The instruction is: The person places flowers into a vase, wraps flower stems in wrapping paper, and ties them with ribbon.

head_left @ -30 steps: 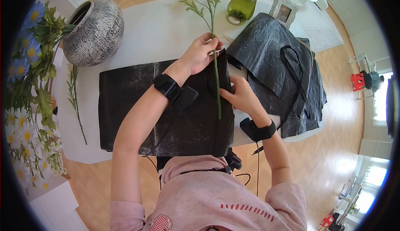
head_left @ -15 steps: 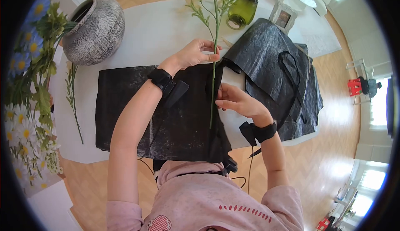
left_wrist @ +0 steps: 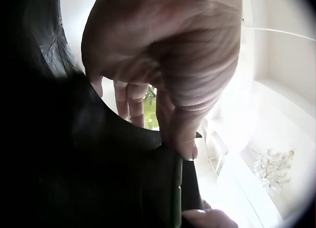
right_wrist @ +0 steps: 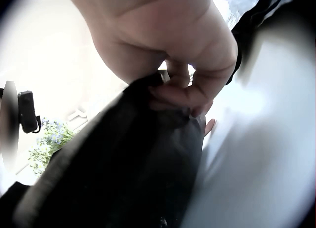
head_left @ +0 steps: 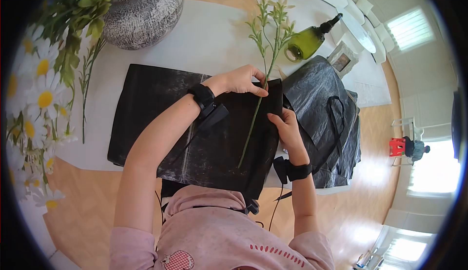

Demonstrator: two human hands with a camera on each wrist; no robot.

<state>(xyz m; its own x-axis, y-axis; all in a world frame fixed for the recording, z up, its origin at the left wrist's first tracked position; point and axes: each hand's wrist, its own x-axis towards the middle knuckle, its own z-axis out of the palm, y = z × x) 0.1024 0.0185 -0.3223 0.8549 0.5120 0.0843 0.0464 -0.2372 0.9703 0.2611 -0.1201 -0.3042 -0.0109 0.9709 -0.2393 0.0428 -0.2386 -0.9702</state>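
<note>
Pinching a slim green plant stem with pale leafy tips (head_left: pixel 251 128) between thumb and fingers: left hand (head_left: pixel 243 81). Leaves lie beyond that hand, toward the far edge of the white worktop (head_left: pixel 214 31); bare end slants below it over a flat black sheet (head_left: pixel 146 99), toward the near edge. Right hand (head_left: pixel 288 129) grips the sheet's right side.
</note>
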